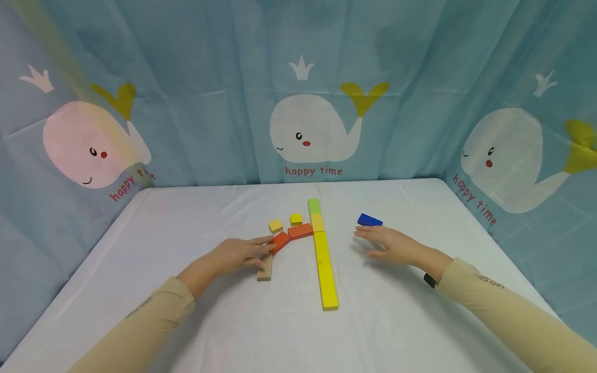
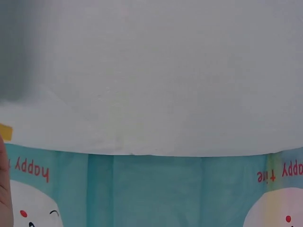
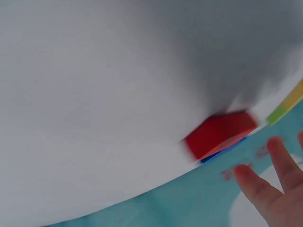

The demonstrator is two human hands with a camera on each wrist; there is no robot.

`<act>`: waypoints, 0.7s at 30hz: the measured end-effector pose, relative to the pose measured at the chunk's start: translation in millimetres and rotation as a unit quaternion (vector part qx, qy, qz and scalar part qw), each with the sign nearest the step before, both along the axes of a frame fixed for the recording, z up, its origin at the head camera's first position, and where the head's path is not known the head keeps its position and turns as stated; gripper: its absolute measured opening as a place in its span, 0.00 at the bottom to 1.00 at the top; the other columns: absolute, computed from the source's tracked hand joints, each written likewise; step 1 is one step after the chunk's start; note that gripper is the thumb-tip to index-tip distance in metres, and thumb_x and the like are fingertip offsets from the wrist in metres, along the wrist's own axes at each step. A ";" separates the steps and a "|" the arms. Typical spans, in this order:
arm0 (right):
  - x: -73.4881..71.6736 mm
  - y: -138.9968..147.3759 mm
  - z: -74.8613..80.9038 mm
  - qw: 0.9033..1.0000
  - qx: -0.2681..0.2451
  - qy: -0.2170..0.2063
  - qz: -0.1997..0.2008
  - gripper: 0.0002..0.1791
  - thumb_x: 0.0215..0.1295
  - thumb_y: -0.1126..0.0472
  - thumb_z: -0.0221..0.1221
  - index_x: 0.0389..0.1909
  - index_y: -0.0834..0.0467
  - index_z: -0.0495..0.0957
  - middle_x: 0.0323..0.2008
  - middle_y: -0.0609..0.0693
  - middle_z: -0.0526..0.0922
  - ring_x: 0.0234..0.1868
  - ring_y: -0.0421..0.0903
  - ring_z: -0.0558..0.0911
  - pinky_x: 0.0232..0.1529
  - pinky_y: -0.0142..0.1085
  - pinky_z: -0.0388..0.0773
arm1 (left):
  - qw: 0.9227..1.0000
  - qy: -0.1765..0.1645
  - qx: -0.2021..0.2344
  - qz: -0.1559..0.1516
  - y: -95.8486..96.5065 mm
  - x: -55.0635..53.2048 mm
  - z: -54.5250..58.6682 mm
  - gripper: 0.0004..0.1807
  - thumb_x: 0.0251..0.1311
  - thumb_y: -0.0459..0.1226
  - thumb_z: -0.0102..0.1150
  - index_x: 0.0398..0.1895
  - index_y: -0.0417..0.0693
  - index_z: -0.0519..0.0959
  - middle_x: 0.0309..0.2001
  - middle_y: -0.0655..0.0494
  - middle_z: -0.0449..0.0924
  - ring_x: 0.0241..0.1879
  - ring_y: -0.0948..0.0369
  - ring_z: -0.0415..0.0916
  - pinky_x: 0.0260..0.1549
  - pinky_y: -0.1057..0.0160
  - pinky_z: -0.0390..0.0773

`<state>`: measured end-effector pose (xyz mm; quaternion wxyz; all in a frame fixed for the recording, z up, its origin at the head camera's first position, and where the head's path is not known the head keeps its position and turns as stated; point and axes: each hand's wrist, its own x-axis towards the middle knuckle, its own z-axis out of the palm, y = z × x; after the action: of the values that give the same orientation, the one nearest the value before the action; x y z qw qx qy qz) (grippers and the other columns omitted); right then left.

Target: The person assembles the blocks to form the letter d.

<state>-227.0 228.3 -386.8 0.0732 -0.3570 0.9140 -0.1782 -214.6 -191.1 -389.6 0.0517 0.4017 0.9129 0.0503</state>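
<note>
My left hand (image 1: 238,256) reaches in from the left with its fingers extended. Its fingertips touch an orange-red block (image 1: 281,241), and its thumb is at a plain wooden block (image 1: 266,269). A second orange-red block (image 1: 300,231) runs from there to a straight row of blocks: green (image 1: 314,205), pale orange (image 1: 317,222) and two long yellow ones (image 1: 328,287). My right hand (image 1: 396,246) hovers with fingers spread, holding nothing, just in front of a blue block (image 1: 370,220). A red block (image 3: 220,135) lies near it in the right wrist view, hidden in the head view.
Two small yellowish blocks (image 1: 275,226) sit behind the orange-red ones. Everything lies on a white-covered table (image 1: 373,331). A blue curtain (image 1: 210,129) with whale prints hangs along its back and sides. A small black object (image 1: 430,281) shows by the right cuff.
</note>
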 end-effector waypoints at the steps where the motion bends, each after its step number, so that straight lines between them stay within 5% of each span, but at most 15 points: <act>1: -2.5 7.2 -0.2 1.000 0.001 0.020 -0.007 0.31 0.64 0.60 0.64 0.67 0.62 0.68 0.67 0.59 0.68 0.67 0.60 0.66 0.62 0.56 0.65 | 1.000 -0.010 -0.002 0.004 -0.8 -1.8 -0.8 0.33 0.62 0.53 0.58 0.69 0.50 0.70 0.71 0.54 0.64 0.50 0.54 0.79 0.46 0.57 0.77; 8: -10.1 45.4 -3.8 0.997 0.029 0.065 -0.036 0.28 0.65 0.61 0.63 0.65 0.62 0.71 0.66 0.62 0.68 0.66 0.67 0.65 0.60 0.62 0.64 | 0.998 -0.052 -0.016 0.019 -5.1 -8.3 -6.1 0.36 0.61 0.57 0.56 0.70 0.53 0.68 0.71 0.56 0.62 0.59 0.52 0.73 0.53 0.52 0.74; 16: -15.9 67.2 -12.4 0.998 0.032 -0.004 -0.057 0.32 0.66 0.54 0.62 0.68 0.60 0.67 0.70 0.61 0.63 0.69 0.68 0.58 0.61 0.68 0.54 | 0.998 -0.059 -0.015 0.020 -5.1 -10.7 -7.7 0.36 0.59 0.55 0.58 0.70 0.53 0.68 0.71 0.55 0.63 0.61 0.52 0.72 0.55 0.51 0.73; 21: -16.6 70.3 -14.3 0.996 0.046 -0.035 -0.070 0.30 0.67 0.54 0.60 0.68 0.60 0.69 0.66 0.63 0.68 0.67 0.67 0.62 0.61 0.64 0.59 | 0.998 -0.065 -0.008 0.021 -2.6 -12.7 -6.5 0.37 0.58 0.55 0.59 0.70 0.52 0.68 0.70 0.54 0.64 0.62 0.51 0.70 0.56 0.50 0.72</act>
<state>-243.5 298.6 -401.1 0.1088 -0.2819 0.9409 -0.1528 -227.3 -193.8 -396.0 0.1135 0.3782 0.9161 0.0699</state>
